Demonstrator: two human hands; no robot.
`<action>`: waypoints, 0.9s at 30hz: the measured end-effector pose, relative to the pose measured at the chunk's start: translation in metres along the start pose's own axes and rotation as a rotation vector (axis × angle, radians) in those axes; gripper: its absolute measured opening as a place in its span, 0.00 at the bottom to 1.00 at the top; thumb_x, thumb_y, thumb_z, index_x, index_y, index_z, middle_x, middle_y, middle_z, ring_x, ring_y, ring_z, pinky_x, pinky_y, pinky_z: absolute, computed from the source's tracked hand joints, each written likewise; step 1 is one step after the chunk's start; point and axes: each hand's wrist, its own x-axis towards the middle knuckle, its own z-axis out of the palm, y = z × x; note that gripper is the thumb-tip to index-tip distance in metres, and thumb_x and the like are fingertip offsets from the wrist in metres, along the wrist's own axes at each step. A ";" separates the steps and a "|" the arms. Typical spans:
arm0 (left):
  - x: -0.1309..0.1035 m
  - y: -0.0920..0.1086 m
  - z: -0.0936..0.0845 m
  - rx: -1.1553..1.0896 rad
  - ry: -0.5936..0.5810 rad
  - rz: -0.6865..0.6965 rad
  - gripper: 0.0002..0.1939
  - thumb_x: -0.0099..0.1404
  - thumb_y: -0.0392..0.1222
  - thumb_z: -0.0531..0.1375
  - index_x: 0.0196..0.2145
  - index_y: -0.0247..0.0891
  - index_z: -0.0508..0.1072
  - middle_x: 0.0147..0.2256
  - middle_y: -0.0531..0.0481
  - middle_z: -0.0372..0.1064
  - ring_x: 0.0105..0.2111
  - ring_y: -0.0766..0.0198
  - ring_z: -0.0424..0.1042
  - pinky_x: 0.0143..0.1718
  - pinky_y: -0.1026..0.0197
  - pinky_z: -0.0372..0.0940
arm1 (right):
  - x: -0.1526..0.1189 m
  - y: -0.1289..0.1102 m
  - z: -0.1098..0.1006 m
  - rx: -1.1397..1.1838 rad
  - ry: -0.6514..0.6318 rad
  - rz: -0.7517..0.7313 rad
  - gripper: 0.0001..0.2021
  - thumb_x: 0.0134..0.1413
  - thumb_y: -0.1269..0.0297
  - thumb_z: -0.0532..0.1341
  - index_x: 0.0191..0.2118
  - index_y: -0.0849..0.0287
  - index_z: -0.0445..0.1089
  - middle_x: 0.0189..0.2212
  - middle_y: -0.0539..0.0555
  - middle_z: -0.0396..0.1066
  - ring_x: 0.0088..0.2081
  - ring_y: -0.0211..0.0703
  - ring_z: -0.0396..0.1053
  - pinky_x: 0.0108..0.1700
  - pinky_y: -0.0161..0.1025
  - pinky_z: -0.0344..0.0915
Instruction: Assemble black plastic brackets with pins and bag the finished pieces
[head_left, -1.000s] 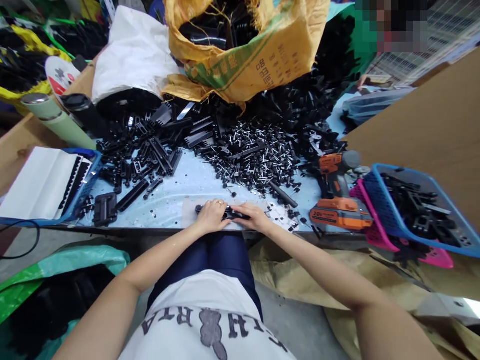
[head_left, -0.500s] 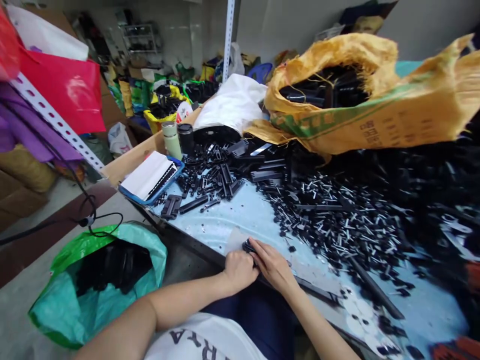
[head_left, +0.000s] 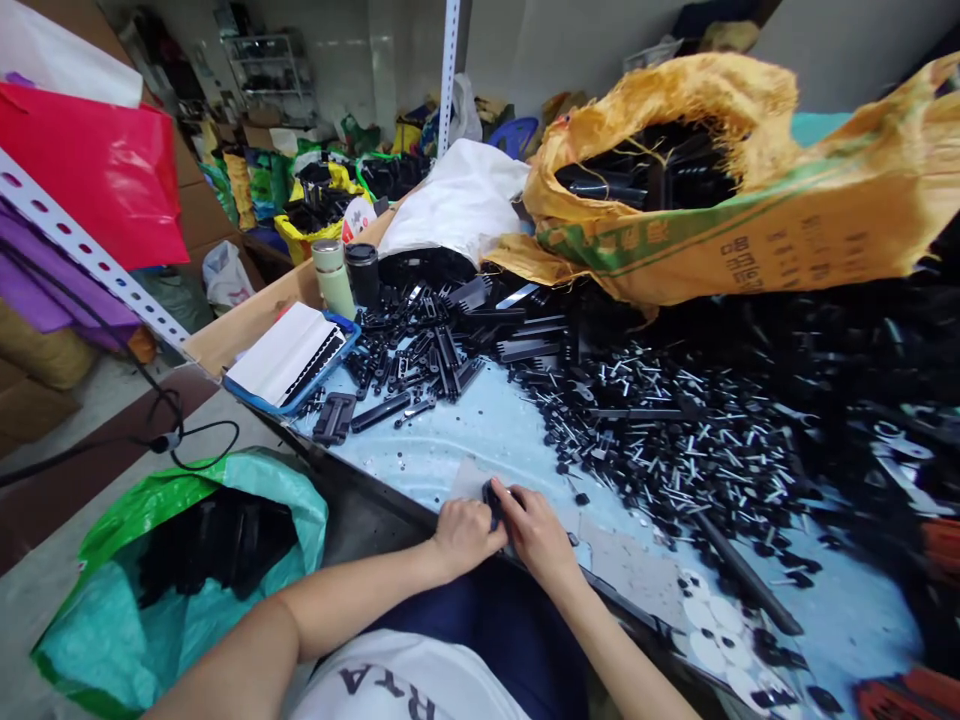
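Both of my hands meet at the front edge of the light-blue table, around a small black part. My left hand is curled closed on its left side. From the right, the fingers of my right hand press against the same part. Most of the part is covered by my fingers, so its exact kind is not clear. Beyond my hands lie a small wrench, a black rectangular piece and a heap of black parts with silver pins.
A torn orange sack of black pieces stands at the back right, beside a white sack. A blue tray, a green bottle and a black cup stand left. An open green bag sits on the floor. White discs lie right.
My view has shifted slightly, so the scene sits a little further left. My hands stay together at the table edge on the black part, with my left fist turned a little.
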 end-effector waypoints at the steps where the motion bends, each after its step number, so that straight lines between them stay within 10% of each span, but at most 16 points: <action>1: 0.000 0.000 0.000 0.002 0.002 0.001 0.14 0.60 0.46 0.56 0.32 0.34 0.76 0.29 0.43 0.75 0.32 0.56 0.75 0.34 0.59 0.67 | 0.001 -0.001 0.000 -0.021 -0.006 0.009 0.27 0.54 0.76 0.51 0.60 0.54 0.58 0.43 0.60 0.66 0.41 0.48 0.65 0.42 0.45 0.68; 7: -0.003 -0.005 -0.008 0.039 -0.013 0.038 0.15 0.63 0.48 0.54 0.34 0.34 0.74 0.29 0.44 0.73 0.31 0.58 0.73 0.32 0.59 0.65 | 0.008 -0.014 -0.022 -0.025 -0.046 0.005 0.23 0.56 0.75 0.49 0.57 0.56 0.62 0.47 0.61 0.66 0.46 0.49 0.65 0.44 0.46 0.68; 13: 0.020 -0.012 -0.032 0.030 0.101 0.598 0.18 0.65 0.48 0.53 0.47 0.34 0.68 0.46 0.39 0.68 0.49 0.53 0.65 0.46 0.53 0.61 | -0.042 0.001 -0.059 -0.037 0.162 0.099 0.25 0.59 0.63 0.56 0.61 0.55 0.55 0.54 0.63 0.63 0.52 0.51 0.63 0.50 0.49 0.65; 16: 0.038 0.003 -0.023 0.026 -0.045 0.797 0.29 0.59 0.54 0.59 0.52 0.32 0.63 0.46 0.38 0.67 0.50 0.51 0.64 0.48 0.52 0.59 | -0.071 0.012 -0.053 -0.050 0.115 0.130 0.25 0.59 0.60 0.55 0.61 0.55 0.55 0.49 0.62 0.67 0.48 0.49 0.68 0.45 0.45 0.69; 22: 0.045 0.022 0.000 -0.002 -0.140 0.707 0.22 0.61 0.51 0.58 0.48 0.35 0.64 0.41 0.42 0.69 0.44 0.54 0.67 0.44 0.54 0.59 | -0.083 0.031 -0.035 -0.043 0.177 0.138 0.23 0.59 0.61 0.56 0.60 0.55 0.58 0.44 0.60 0.70 0.42 0.47 0.70 0.40 0.42 0.70; 27: 0.038 0.019 -0.008 0.038 -0.126 0.747 0.27 0.61 0.56 0.55 0.49 0.31 0.65 0.42 0.40 0.68 0.44 0.52 0.66 0.45 0.53 0.58 | -0.075 0.055 -0.054 0.121 -0.010 -0.023 0.21 0.61 0.57 0.53 0.58 0.54 0.59 0.38 0.56 0.71 0.38 0.42 0.69 0.38 0.39 0.67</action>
